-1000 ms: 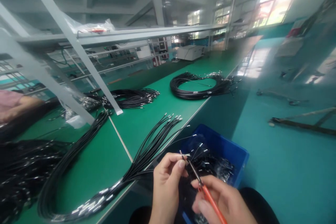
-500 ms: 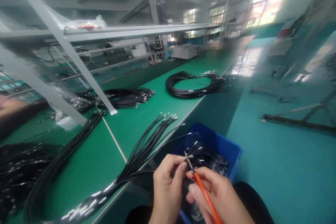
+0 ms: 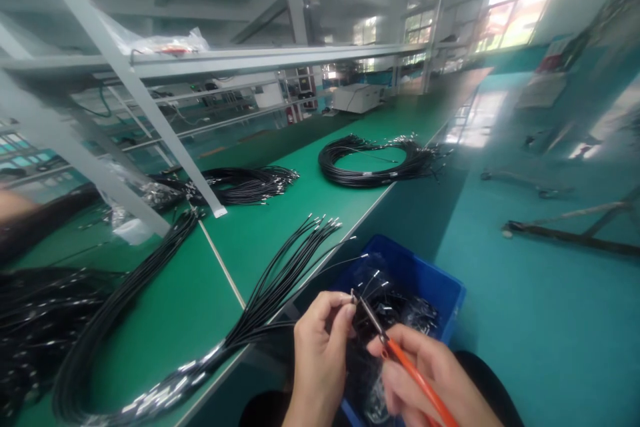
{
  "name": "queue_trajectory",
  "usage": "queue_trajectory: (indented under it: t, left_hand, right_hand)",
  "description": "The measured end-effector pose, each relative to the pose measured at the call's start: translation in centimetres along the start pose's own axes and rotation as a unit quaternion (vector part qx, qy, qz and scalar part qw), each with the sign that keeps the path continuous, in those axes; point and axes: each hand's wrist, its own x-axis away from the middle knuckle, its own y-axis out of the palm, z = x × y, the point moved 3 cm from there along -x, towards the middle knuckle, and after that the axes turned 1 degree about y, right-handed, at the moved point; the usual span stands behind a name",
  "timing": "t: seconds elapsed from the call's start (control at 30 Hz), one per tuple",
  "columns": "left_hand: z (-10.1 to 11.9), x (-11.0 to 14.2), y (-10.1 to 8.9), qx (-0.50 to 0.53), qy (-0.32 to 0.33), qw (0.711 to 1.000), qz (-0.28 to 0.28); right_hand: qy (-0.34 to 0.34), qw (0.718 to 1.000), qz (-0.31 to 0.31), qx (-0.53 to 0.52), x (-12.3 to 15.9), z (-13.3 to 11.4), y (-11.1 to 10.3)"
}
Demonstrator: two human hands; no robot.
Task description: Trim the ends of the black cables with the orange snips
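My left hand (image 3: 323,343) is closed in a pinch on a small metal fitting (image 3: 353,296), whose lower part is hidden by the fingers. My right hand (image 3: 417,370) grips long-nosed pliers (image 3: 371,315) by their orange handles. The plier tips reach up to the fitting; whether the jaws clasp it is too small to tell. Both hands are over a blue bin (image 3: 443,280) holding black parts and clear plastic bags. Just left of them, a bundle of black cables (image 3: 273,290) with silver end fittings lies along the edge of the green bench (image 3: 225,240).
A coil of black cables (image 3: 367,177) sits farther back on the bench, with another cable bundle (image 3: 250,183) to its left. A white shelf post (image 3: 165,120) rises from the bench. At the far left edge another person's arm (image 3: 15,207) shows, blurred. A wheeled stand (image 3: 565,233) is on the floor at right.
My right hand has shifted right and slightly down, and the pliers lie at a flatter slant. The fitting shows more clearly at my left fingertips. The other person's arm has moved left.
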Motion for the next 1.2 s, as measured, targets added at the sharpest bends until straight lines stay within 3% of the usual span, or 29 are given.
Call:
queue_trajectory:
  t: [0.17, 0.5, 0.73, 0.83, 0.97, 1.07, 1.2]
  left_hand:
    - [0.2, 0.2, 0.3, 0.009, -0.021, 1.000, -0.007]
    - [0.4, 0.3, 0.5, -0.033, 0.004, 0.999, -0.013]
    - [0.1, 0.2, 0.8, -0.082, 0.034, 0.996, -0.018]
    - [0.6, 0.2, 0.7, -0.110, 0.065, 0.992, -0.016]
    - [1.4, 0.5, 0.8, -0.148, 0.128, 0.980, -0.025]
    - [1.4, 1.0, 1.3, -0.205, 0.190, 0.959, -0.042]
    - [1.2, 1.7, 2.0, -0.284, 0.256, 0.923, -0.037]
  right_hand:
    - [-0.002, 0.999, -0.037, -0.012, -0.4, 0.2, 0.1]
    - [-0.005, 0.999, -0.033, 0.017, -0.9, -0.2, 0.1]
    - [-0.004, 0.998, 0.040, 0.051, 0.1, -0.1, 0.0]
    - [-0.064, 0.990, 0.117, 0.043, 0.5, 0.2, -0.7]
    - [-0.182, 0.956, 0.230, 0.000, 0.3, -0.4, -1.6]
    - [-0.212, 0.947, 0.236, -0.041, -0.3, -1.4, -1.5]
    - [-0.181, 0.953, 0.231, -0.072, -1.2, -1.9, -1.2]
